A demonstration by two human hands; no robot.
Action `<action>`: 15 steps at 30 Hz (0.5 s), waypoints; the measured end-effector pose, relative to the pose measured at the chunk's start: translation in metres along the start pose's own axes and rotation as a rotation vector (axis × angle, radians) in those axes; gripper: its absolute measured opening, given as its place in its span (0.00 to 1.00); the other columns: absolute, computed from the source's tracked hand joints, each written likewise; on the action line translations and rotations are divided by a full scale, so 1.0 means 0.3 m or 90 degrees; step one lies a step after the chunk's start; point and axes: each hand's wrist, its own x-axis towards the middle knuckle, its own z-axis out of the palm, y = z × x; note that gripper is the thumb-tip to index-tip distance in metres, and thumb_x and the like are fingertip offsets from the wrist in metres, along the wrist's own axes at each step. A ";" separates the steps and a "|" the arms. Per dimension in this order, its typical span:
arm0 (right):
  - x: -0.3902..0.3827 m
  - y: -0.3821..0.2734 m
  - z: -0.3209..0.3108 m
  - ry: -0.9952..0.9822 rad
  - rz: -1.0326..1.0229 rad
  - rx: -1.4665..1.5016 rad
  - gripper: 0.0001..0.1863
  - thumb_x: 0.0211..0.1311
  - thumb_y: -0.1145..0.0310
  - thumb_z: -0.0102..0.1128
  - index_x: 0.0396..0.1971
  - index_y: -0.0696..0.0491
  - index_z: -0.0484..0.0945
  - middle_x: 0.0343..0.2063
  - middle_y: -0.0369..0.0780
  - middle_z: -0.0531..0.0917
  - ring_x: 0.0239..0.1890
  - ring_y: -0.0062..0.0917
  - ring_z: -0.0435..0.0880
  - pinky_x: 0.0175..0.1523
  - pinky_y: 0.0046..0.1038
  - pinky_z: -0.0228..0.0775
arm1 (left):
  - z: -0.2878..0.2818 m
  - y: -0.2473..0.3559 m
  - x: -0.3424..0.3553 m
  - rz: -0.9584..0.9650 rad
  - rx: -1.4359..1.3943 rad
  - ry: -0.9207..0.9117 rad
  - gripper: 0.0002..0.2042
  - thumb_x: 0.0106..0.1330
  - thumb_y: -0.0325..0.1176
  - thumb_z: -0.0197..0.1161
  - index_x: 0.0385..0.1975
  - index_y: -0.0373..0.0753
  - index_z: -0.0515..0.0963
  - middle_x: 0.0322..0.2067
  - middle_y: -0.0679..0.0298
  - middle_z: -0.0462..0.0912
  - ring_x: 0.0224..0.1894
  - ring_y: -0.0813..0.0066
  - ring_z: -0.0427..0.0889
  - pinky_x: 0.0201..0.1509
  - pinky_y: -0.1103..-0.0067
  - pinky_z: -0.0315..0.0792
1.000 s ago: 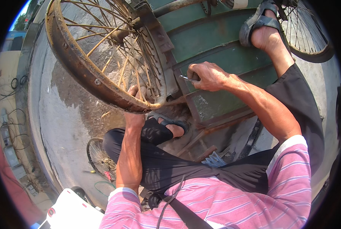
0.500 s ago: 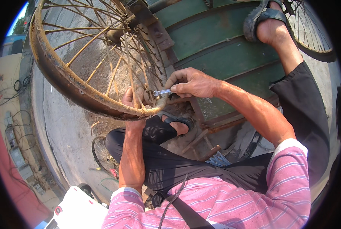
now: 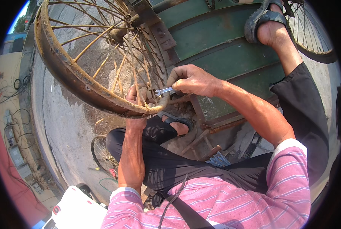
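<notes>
A rusty spoked wheel (image 3: 65, 66) fills the upper left, its rim curving down toward me. Between the thumb and fingers of my right hand (image 3: 195, 79) is a small silver open-end wrench (image 3: 163, 91). Its open jaw points left, close to the spokes near the rim's lower right. My left hand (image 3: 133, 94) reaches up past the rim, with its fingers curled among the spokes there. Spokes and rim partly cover those fingers, and what they grip cannot be made out.
A green ribbed metal panel (image 3: 220, 57) with a rusty frame lies beyond my right hand. My sandalled foot (image 3: 267, 26) rests upon it, beside another wheel (image 3: 311, 34). Metal tools (image 3: 218, 159) lie by my legs. A white object (image 3: 77, 210) stands lower left.
The wheel's rim and my left hand have shifted slightly to the right. The wrench has tilted a little and stays in my right hand near the spokes.
</notes>
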 end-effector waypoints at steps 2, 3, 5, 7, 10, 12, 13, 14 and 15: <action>0.006 0.019 0.024 0.005 -0.004 0.008 0.12 0.69 0.68 0.63 0.45 0.59 0.84 0.32 0.29 0.80 0.31 0.10 0.71 0.33 0.20 0.64 | 0.001 0.002 0.000 -0.005 -0.002 -0.002 0.15 0.83 0.44 0.59 0.50 0.36 0.80 0.31 0.72 0.77 0.31 0.86 0.75 0.32 0.85 0.68; 0.011 0.022 0.033 0.007 -0.006 0.013 0.12 0.69 0.68 0.64 0.46 0.59 0.84 0.33 0.30 0.81 0.32 0.11 0.72 0.34 0.20 0.66 | -0.002 0.003 0.000 -0.008 0.006 -0.005 0.15 0.83 0.44 0.59 0.49 0.36 0.80 0.30 0.72 0.76 0.30 0.87 0.74 0.31 0.85 0.67; 0.014 0.018 0.036 0.015 0.011 -0.010 0.12 0.69 0.68 0.64 0.46 0.60 0.85 0.36 0.32 0.83 0.36 0.13 0.77 0.39 0.22 0.72 | -0.004 0.002 0.003 -0.008 0.012 -0.009 0.15 0.83 0.44 0.58 0.49 0.36 0.79 0.30 0.73 0.74 0.30 0.87 0.72 0.31 0.85 0.65; 0.015 -0.005 0.048 0.032 0.034 -0.040 0.13 0.68 0.68 0.64 0.45 0.61 0.85 0.38 0.34 0.85 0.39 0.16 0.81 0.43 0.25 0.77 | -0.008 -0.008 0.005 -0.006 0.005 -0.010 0.15 0.83 0.44 0.58 0.49 0.36 0.79 0.30 0.74 0.72 0.29 0.88 0.70 0.30 0.84 0.64; 0.001 -0.079 0.066 0.072 0.046 -0.137 0.13 0.66 0.69 0.64 0.44 0.62 0.85 0.39 0.39 0.88 0.42 0.20 0.85 0.48 0.28 0.80 | -0.046 -0.032 0.022 -0.001 -0.039 -0.054 0.12 0.81 0.40 0.64 0.53 0.38 0.79 0.33 0.70 0.83 0.29 0.85 0.82 0.30 0.84 0.76; -0.008 -0.133 0.081 0.099 0.012 -0.258 0.14 0.65 0.69 0.64 0.44 0.63 0.86 0.40 0.42 0.89 0.43 0.22 0.86 0.51 0.30 0.81 | -0.053 -0.039 0.028 0.002 -0.047 -0.061 0.12 0.81 0.40 0.64 0.52 0.38 0.80 0.33 0.69 0.84 0.29 0.85 0.82 0.30 0.84 0.76; -0.014 -0.165 0.091 0.092 -0.005 -0.297 0.14 0.64 0.69 0.65 0.44 0.63 0.86 0.40 0.44 0.90 0.43 0.24 0.86 0.52 0.31 0.81 | -0.054 -0.043 0.030 0.004 -0.051 -0.065 0.12 0.81 0.39 0.64 0.52 0.38 0.80 0.33 0.69 0.84 0.29 0.85 0.82 0.30 0.84 0.76; -0.015 -0.168 0.089 0.084 -0.008 -0.303 0.14 0.65 0.69 0.65 0.45 0.62 0.86 0.41 0.44 0.90 0.43 0.24 0.87 0.52 0.31 0.81 | -0.057 -0.048 0.032 0.012 -0.052 -0.064 0.12 0.81 0.39 0.64 0.52 0.38 0.80 0.33 0.69 0.84 0.29 0.85 0.82 0.31 0.84 0.77; -0.019 -0.170 0.082 0.079 -0.009 -0.310 0.14 0.65 0.68 0.66 0.45 0.62 0.86 0.41 0.44 0.90 0.43 0.23 0.87 0.52 0.31 0.81 | -0.057 -0.055 0.034 0.021 -0.053 -0.066 0.12 0.81 0.39 0.64 0.52 0.38 0.80 0.33 0.69 0.84 0.29 0.85 0.82 0.31 0.84 0.77</action>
